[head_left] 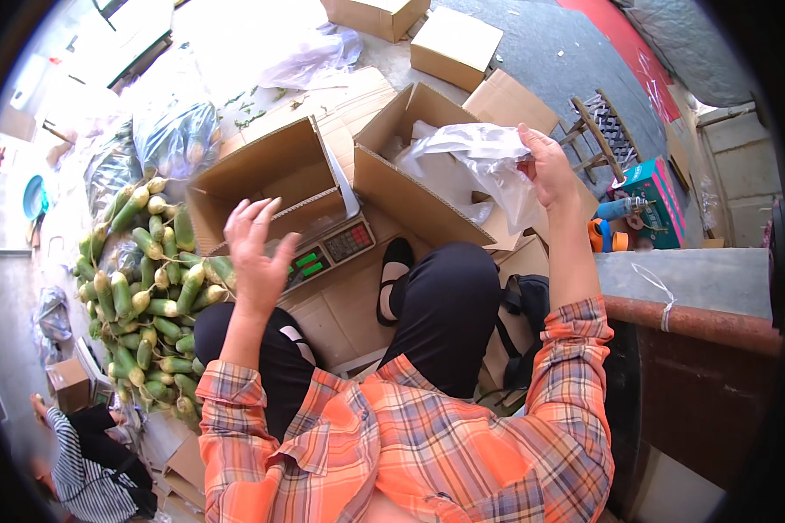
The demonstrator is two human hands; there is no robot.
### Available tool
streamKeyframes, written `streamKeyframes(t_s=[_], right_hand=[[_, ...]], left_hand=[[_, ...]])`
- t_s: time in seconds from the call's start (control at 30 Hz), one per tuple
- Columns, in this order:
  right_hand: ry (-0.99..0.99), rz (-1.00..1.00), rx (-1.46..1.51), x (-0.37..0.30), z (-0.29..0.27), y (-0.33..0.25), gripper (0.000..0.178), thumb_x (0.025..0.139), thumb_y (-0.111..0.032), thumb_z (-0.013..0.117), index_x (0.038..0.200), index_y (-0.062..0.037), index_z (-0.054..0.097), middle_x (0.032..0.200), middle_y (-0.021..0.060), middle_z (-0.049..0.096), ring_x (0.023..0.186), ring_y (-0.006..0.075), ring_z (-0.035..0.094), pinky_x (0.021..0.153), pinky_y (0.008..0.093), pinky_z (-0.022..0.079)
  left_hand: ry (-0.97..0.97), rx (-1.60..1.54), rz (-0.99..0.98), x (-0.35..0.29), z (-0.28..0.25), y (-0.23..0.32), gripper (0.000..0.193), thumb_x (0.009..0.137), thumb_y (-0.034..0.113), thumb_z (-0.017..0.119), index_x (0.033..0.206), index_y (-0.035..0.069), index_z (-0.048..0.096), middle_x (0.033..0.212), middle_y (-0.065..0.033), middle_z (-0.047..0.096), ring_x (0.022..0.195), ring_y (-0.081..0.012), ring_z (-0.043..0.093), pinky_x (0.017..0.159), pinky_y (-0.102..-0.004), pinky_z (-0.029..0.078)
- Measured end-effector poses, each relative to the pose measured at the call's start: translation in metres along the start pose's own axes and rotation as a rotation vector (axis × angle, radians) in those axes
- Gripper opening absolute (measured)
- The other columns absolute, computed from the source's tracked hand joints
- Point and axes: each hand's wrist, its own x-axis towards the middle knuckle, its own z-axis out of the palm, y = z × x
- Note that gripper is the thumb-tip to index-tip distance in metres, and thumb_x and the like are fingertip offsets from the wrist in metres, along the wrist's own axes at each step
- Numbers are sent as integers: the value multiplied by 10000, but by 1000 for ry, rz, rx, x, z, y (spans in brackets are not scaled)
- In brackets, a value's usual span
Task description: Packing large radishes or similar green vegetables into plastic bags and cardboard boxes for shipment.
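My right hand (549, 166) grips one edge of a clear plastic bag (484, 148), which hangs from it into an open cardboard box (427, 196) in front of me. My left hand (257, 235) is raised with its fingers spread and holds nothing. It hovers near a second open cardboard box (262, 166), whose visible inside is bare cardboard. That box stands on a weighing scale (349, 242) with a keypad and green lit digits. To the left of my left hand lies a large heap of green radishes (148, 296).
Filled plastic bags (176, 139) stand behind the radishes. More cardboard boxes (455, 45) sit at the far side. A wooden stool (597, 131), a teal box (658, 200) and an orange tape dispenser (606, 235) are at the right. Another person (96, 471) sits at the lower left.
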Motion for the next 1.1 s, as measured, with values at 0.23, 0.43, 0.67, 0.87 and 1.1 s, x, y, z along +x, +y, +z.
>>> streamKeyframes(t_s=[0.23, 0.43, 0.67, 0.87, 1.1], right_hand=[[-588, -84, -138, -74, 82, -40, 248, 914, -240, 558, 936, -5, 633, 780, 12, 622, 679, 56, 566, 604, 204, 475], [-1017, -59, -141, -99, 98, -50, 193, 921, -171, 539, 914, 0, 628, 786, 26, 622, 717, 80, 566, 644, 214, 467], [-419, -484, -1058, 24, 45, 66, 478, 711, 75, 589, 1155, -100, 575, 1139, 93, 577, 1090, 233, 513, 931, 317, 418], [-673, -442, -1173, 22, 83, 122, 548, 651, 73, 599, 1129, -195, 608, 1359, 84, 410, 1272, 300, 330, 1031, 402, 333], [-478, -591, -1512, 42, 70, 130, 117, 759, -126, 555, 846, -100, 629, 937, 66, 620, 958, 266, 553, 823, 384, 473]], left_hand=[[-25, -157, 224, 38, 19, 96, 918, 568, 262, 809, 1351, 84, 364, 1398, -147, 306, 1292, -368, 257, 1052, -459, 233], [-121, -152, 434, 45, 25, 108, 484, 580, 52, 671, 1054, 128, 611, 804, -31, 594, 895, -224, 575, 1043, -507, 227], [-10, -245, 384, 34, 5, 107, 182, 655, 74, 704, 832, 95, 666, 667, -30, 559, 701, -201, 578, 943, -437, 377], [-93, -267, 375, 31, 11, 108, 288, 629, 57, 682, 911, 107, 649, 704, -21, 589, 762, -192, 593, 951, -432, 364], [-40, -471, 233, 25, -2, 100, 220, 651, 82, 644, 863, 27, 626, 714, -85, 611, 683, -248, 595, 733, -349, 468]])
